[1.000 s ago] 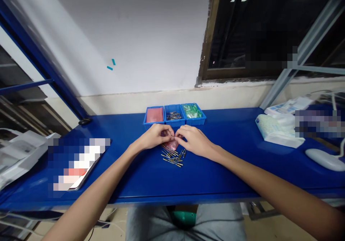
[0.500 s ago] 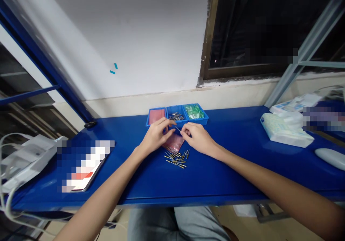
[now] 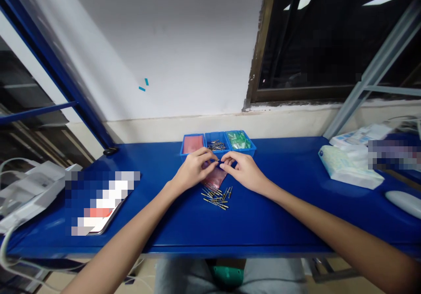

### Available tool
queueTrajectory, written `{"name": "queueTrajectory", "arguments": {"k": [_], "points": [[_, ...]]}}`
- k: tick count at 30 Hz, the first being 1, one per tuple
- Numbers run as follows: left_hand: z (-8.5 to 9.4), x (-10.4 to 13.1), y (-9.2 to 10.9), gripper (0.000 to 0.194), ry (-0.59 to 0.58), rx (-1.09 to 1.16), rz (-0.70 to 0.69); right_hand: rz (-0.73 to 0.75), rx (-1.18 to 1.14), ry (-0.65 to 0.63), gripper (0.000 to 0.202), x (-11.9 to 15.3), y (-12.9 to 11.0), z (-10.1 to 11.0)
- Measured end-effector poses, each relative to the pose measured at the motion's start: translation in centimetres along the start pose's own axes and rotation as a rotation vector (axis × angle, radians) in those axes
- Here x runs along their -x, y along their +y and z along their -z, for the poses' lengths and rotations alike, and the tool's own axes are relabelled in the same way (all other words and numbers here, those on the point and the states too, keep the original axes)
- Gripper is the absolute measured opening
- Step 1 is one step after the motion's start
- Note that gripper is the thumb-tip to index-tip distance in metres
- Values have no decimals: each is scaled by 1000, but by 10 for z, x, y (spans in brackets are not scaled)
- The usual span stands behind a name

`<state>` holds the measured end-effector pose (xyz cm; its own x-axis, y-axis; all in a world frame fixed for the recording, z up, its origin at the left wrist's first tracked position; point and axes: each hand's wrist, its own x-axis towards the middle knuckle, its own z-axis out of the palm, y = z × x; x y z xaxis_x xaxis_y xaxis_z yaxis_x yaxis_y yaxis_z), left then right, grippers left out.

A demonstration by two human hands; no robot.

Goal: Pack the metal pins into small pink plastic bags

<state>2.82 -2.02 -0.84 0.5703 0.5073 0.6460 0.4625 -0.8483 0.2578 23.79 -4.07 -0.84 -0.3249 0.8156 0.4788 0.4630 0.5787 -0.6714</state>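
My left hand is closed, thumb and fingertips pinched at a small blind rivet, most of it hidden by the fingers. Just right of it, my right hand has thumb and forefinger apart, and I see nothing between them. Both hands hover over a clear pinkish plastic bag lying on the blue table. In front of the bag is a loose pile of blind rivets with thin silvery pins and brass-coloured parts.
Behind my hands stands a blue three-part bin: pink bags left, more rivets in the middle, green packets right. A phone lies left, a tissue pack right. White boxes with cables sit far left.
The fingertips of my right hand have opened and come off the thin rivet pin they were touching. My left hand keeps its pinch. The whole view has shifted slightly.
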Motion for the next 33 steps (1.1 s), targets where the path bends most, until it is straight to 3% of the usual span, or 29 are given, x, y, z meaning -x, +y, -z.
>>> {"name": "queueTrajectory", "arguments": {"k": [3, 8, 15, 20, 23, 26, 30, 33], "points": [[-2, -3, 6, 13, 83, 77, 11, -54, -116, -34, 13, -1, 7, -3], [-6, -5, 12, 13, 113, 195, 83, -143, -406, -198, 17, -1, 7, -4], [-9, -3, 15, 12, 160, 184, 136, -279, -506, -192, 22, 1, 1, -1], [-7, 1, 11, 11, 56, -41, -11, -280, -470, -142, 19, 0, 1, -4], [-4, 2, 7, 13, 0, -86, -38, -229, -402, -110, 16, -1, 4, -4], [-3, 2, 6, 12, -12, -107, -30, -127, -152, -51, 16, -1, 4, -3], [-3, 1, 10, 7, -34, -104, -12, 201, 270, 13, 22, 5, -9, 5], [-4, 1, 14, 6, -15, -41, 24, 349, 361, 26, 24, 8, -21, 13]]}}
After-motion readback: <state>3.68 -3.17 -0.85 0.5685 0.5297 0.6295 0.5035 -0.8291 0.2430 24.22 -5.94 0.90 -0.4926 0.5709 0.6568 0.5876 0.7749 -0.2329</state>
